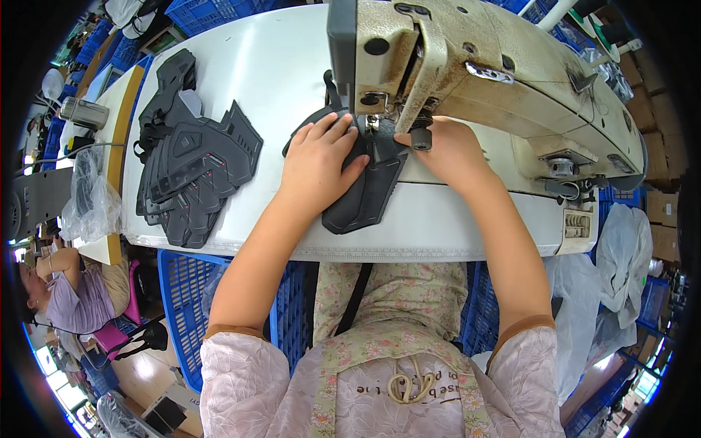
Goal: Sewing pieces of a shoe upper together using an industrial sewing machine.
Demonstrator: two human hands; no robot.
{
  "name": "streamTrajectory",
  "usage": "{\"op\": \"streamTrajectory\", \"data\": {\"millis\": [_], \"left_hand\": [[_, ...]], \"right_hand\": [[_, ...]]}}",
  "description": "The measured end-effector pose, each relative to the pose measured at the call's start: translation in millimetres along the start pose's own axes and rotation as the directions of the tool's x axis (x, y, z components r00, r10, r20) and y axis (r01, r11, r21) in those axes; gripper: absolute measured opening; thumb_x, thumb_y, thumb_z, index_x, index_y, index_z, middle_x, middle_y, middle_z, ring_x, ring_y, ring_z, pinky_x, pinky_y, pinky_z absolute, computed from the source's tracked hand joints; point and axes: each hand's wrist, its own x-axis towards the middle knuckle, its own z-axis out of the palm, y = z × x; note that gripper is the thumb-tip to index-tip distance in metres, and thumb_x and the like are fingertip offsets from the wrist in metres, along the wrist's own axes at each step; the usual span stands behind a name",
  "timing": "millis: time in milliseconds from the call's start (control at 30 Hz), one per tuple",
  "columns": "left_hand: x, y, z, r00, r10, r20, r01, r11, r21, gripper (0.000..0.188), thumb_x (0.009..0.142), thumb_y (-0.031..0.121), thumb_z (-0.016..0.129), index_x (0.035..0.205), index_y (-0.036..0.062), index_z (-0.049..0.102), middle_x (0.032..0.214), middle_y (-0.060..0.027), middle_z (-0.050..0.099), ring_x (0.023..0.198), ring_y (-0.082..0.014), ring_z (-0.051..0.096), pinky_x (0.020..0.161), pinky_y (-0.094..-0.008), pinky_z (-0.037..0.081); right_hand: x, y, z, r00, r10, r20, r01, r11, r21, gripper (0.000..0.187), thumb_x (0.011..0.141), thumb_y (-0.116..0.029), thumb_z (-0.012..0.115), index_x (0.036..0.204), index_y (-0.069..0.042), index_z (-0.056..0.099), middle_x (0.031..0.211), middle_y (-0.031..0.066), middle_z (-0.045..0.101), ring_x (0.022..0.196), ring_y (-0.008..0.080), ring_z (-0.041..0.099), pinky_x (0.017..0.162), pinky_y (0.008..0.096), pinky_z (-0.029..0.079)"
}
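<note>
A dark grey padded fabric piece [355, 197] with a strap at its far end lies under the needle area of a beige sewing machine [504, 66]. My left hand [319, 157] rests flat on its left part, fingers stretched and thumb spread toward the presser foot [373, 123]. Close to the right of the foot is my right hand [447, 153], one fingertip touching the piece's edge. A black knob and the machine head hide most of its other fingers. To the left sits a pile of similar dark grey pieces [193, 157], overlapping one another.
The white table [277, 55] has a ruler strip along its front edge. Blue plastic crates [186, 314] stand below it. At far left a person [77, 288] sits by another table, which bears a clear plastic bag [91, 197]. Plastic sheeting [577, 314] hangs at right.
</note>
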Motion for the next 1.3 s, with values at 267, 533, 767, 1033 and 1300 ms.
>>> {"op": "streamTrajectory", "data": {"millis": [267,533,767,1033,1300], "left_hand": [[-3,14,8,0.986,-0.161,0.048,0.164,0.984,-0.063,0.064,0.079,0.041,0.075,0.125,0.0,0.061,0.141,-0.0158,0.053,0.139,-0.0315,0.04,0.115,-0.0478,0.028],[-5,9,7,0.991,-0.133,0.032,0.135,0.988,-0.073,0.063,0.077,0.039,0.077,0.123,-0.0008,0.062,0.138,-0.0173,0.055,0.137,-0.0323,0.043,0.114,-0.0479,0.029],[-5,9,7,0.994,-0.109,0.017,0.11,0.99,-0.093,0.061,0.077,0.037,0.077,0.122,-0.0008,0.062,0.136,-0.0183,0.056,0.136,-0.0336,0.044,0.114,-0.0481,0.029],[-6,2,5,0.996,-0.073,0.058,0.077,0.994,-0.082,0.064,0.078,0.038,0.076,0.126,-0.0008,0.06,0.139,-0.0171,0.054,0.138,-0.0328,0.041,0.115,-0.0491,0.028],[-4,-2,4,0.997,-0.034,0.064,0.04,0.994,-0.104,0.063,0.078,0.036,0.076,0.124,-0.0026,0.06,0.132,-0.02,0.058,0.136,-0.0369,0.042,0.115,-0.0502,0.028]], "right_hand": [[10,5,-2,0.995,0.096,0.005,-0.096,0.995,-0.018,0.01,0.08,-0.015,0.062,0.076,-0.01,0.07,0.085,0.0076,0.066,0.083,0.0282,0.066,0.072,0.0401,0.054],[-6,-25,11,0.998,0.009,-0.068,-0.016,0.994,-0.104,0.015,0.081,-0.019,0.065,0.089,-0.006,0.067,0.087,0.0085,0.066,0.086,0.0266,0.065,0.069,0.0387,0.056],[-17,-24,19,0.997,-0.068,-0.031,0.059,0.976,-0.21,0.006,0.071,-0.014,0.065,0.072,-0.012,0.071,0.101,0.0074,0.065,0.094,0.0209,0.062,0.064,0.0319,0.056],[-20,-22,26,0.993,-0.105,-0.053,0.09,0.966,-0.241,0.031,0.078,-0.009,0.064,0.109,-0.011,0.069,0.106,0.004,0.065,0.088,0.0211,0.063,0.059,0.0335,0.055],[-22,-25,24,0.997,-0.074,-0.035,0.064,0.972,-0.226,0.035,0.078,-0.009,0.062,0.112,-0.011,0.069,0.106,0.0042,0.065,0.091,0.0212,0.062,0.061,0.0333,0.055]]}}
